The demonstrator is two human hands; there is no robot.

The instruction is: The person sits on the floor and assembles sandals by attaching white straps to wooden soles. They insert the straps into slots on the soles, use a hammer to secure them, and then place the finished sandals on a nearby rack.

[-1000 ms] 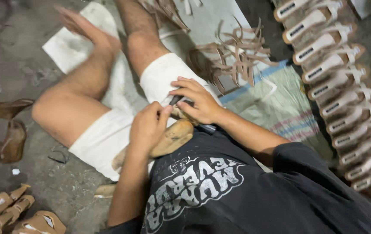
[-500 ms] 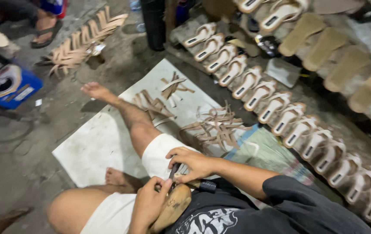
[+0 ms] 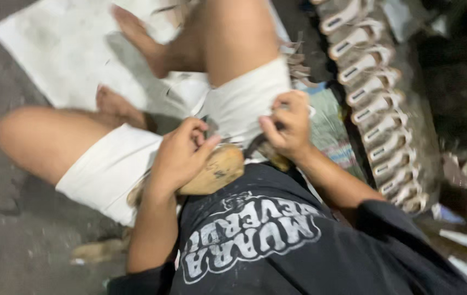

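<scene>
While the tan shoe sole [image 3: 217,169] rests on the lap at frame centre, the left hand [image 3: 181,155] curls over its top; work on it looks unfinished. At three o'clock the right hand [image 3: 288,125] pinches something dark, blurred. Finished sandals [image 3: 378,104] line up at two o'clock.

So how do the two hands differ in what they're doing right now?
The left hand lies curled over the tan shoe sole in the lap; the right hand closes on a thin dark tool, too blurred to identify. The left sits lower, the right higher, by the white shorts. Both are bare.
</scene>
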